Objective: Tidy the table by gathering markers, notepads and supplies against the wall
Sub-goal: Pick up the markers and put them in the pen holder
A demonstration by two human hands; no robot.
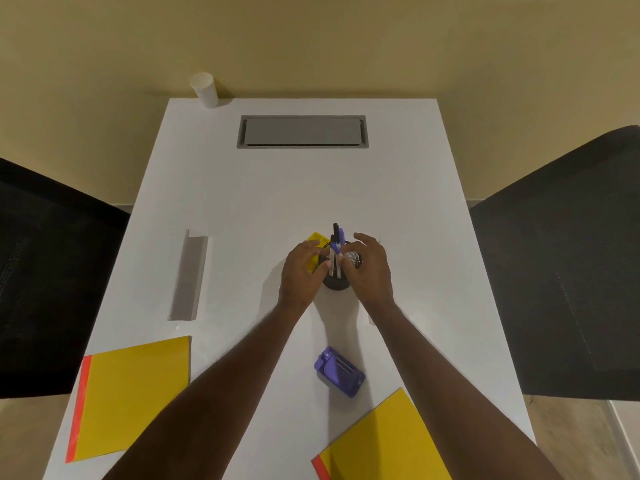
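A black mesh pen cup [337, 283] stands in the middle of the white table [242, 188], with several markers [336, 242] sticking up out of it. My left hand [303, 271] and my right hand [370, 268] are on either side of the cup, fingers curled against it and the markers. A small yellow sticky pad [317, 239] lies just behind my left hand. Two yellow notepads with red bindings lie near me, one at the front left [133, 393] and one at the front right [384, 441]. A purple whiteboard eraser [339, 371] lies between my forearms.
A grey angled strip [188, 275] lies left of centre. A white paper cup [205, 89] stands at the far left corner by the wall. A grey cable hatch [302, 132] is set into the table's far end. Black mesh chairs flank the table at left [52, 271] and right [561, 258].
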